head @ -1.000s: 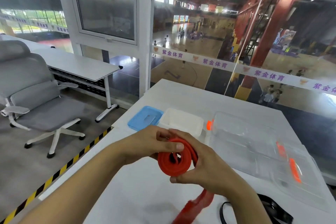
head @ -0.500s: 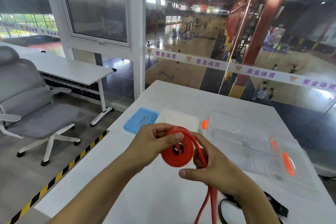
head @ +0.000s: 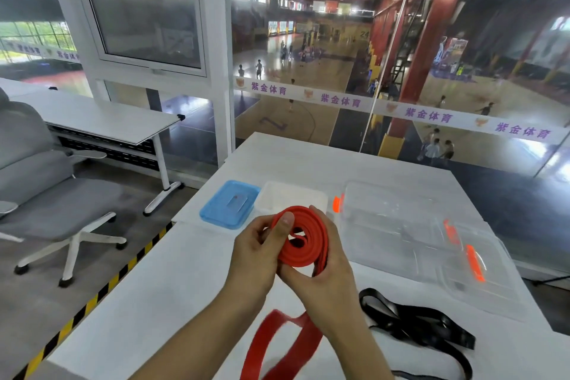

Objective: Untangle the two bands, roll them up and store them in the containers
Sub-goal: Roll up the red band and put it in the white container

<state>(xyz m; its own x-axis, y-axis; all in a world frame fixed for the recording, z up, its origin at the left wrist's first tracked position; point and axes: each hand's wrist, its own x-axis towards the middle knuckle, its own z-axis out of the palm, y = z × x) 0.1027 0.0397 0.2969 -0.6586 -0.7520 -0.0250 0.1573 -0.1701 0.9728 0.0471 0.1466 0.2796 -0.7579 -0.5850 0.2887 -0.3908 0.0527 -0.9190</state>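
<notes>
- The left hand [head: 257,251] has its fingers curled round the near-left side of the rolled part of the red band [head: 303,237], its thumb lying flat across the top of the coil.
- The right hand [head: 327,282] cups the coil from below and from the right, its fingers wrapped behind it and its thumb under the coil's lower edge.
- The coil sits upright between the two sets of fingers, held above the white desk [head: 172,281].
- The band's unrolled tail hangs below the right wrist and lies in loops on the desk.
- The black band [head: 413,322] lies loose on the desk, right of the right wrist and apart from both hands.
- Beyond the fingers stand a blue lid [head: 229,205] and a white container [head: 291,196], side by side.
- Right of the fingers is a clear container [head: 385,225] with orange clasps.
</notes>
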